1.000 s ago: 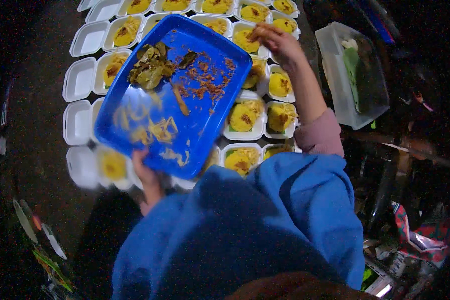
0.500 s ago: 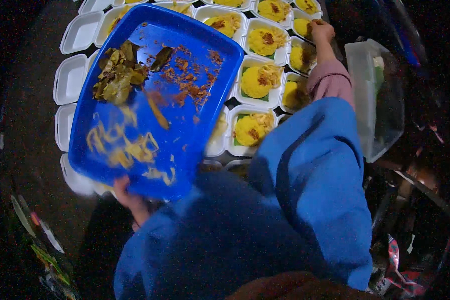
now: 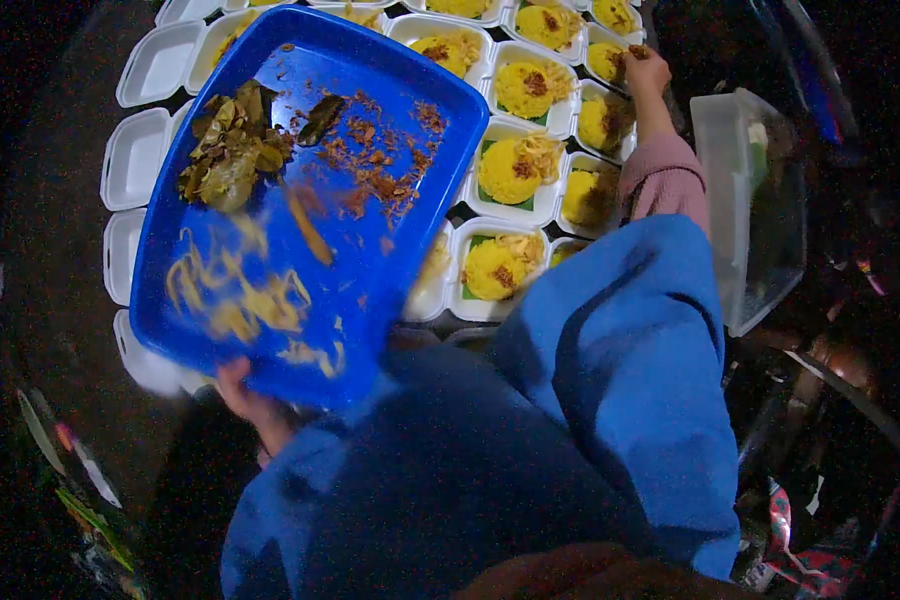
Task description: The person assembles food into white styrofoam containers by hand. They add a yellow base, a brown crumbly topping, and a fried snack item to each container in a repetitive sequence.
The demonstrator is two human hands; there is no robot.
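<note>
The left hand (image 3: 245,392) clasps the near edge of the blue tray (image 3: 370,290), which is held tilted over the left and middle part of the rows of boxes (image 3: 140,160). Its thumb side shows at the rim; the other fingers are hidden beneath, so I cannot tell whether they are spread or together

The right hand (image 3: 646,70) reaches to the far right column, thumb and fingertips pressed together on a few brown flakes (image 3: 638,52), just beside the yellow rice (image 3: 607,62) in one box

On the tray, limp leaves (image 3: 232,140) lie in a heap at the left, more flakes spread to the upper right, and pale strips (image 3: 255,295) (rather blurred) lie toward the near end. A tan stick (image 3: 308,228) rests between leaves and flakes

Many boxes stand open, with rice topped by flakes and strips; the lids at the left edge are bare inside. A clear tub (image 3: 715,200) stands right of the boxes, near the pink cuff (image 3: 665,170) on the right arm
</note>
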